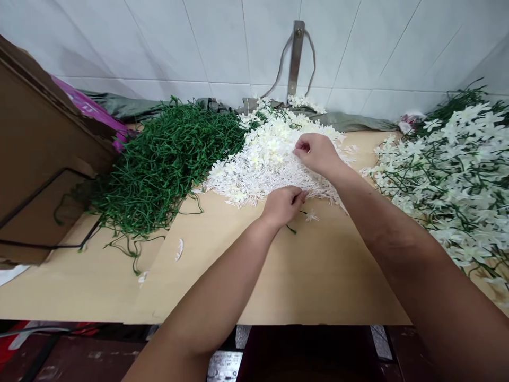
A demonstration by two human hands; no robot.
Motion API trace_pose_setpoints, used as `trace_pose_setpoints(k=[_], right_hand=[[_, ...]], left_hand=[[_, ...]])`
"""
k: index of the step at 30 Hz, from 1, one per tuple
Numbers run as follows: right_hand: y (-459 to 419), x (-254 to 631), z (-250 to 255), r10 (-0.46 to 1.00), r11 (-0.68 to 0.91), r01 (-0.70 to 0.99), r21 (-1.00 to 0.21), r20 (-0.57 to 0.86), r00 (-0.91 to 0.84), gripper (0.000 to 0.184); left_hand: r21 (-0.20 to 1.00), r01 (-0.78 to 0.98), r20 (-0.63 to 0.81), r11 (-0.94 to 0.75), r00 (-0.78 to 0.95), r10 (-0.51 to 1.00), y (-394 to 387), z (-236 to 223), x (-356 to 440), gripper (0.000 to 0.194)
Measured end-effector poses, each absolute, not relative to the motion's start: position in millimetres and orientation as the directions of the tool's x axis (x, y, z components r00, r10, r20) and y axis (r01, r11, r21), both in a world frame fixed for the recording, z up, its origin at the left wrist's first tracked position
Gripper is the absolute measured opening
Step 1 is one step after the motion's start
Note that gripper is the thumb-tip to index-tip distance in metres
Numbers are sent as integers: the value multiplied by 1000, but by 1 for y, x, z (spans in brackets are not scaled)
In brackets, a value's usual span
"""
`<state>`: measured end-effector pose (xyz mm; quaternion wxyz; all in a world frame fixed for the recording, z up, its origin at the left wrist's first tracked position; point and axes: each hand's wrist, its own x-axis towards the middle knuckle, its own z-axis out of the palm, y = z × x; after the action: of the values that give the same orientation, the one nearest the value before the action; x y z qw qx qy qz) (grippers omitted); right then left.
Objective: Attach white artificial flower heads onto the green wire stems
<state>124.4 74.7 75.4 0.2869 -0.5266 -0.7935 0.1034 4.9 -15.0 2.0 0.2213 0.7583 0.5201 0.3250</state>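
A heap of loose white plastic flowers (262, 159) lies at the middle back of the cardboard-covered table (310, 276). My right hand (316, 153) rests on top of this heap with its fingers pinched on a white flower. My left hand (283, 204) is at the heap's near edge, closed around a thin green stem (291, 229) whose end sticks out below the hand. A single white flower (311, 216) lies on the cardboard just right of the left hand. A big tangle of green plastic stems (163, 159) lies to the left of the flowers.
Assembled stems with white flowers (453, 170) are piled at the right. A brown cardboard box (35, 148) stands at the left, a pink bag (95, 111) behind it. A white tiled wall with a metal bracket (296, 55) closes the back. Stray petals (180, 249) lie on the cardboard.
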Motion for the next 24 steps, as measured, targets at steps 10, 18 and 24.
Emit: trace_pose_setpoints(k=[10,18,24], right_hand=[[72,132,71,914,405,529,-745,337,-225,16],[68,122,76,941,339,494,-801,280,-192,11],[63,72,71,907,421,751,-509,207,-368,17]], left_hand=[[747,583,286,-320,154,946,-12,2,3,38],[758,570,293,-319,139,946,-11,2,3,37],[767,555,293,-322,144,945,-10,0,2,27]])
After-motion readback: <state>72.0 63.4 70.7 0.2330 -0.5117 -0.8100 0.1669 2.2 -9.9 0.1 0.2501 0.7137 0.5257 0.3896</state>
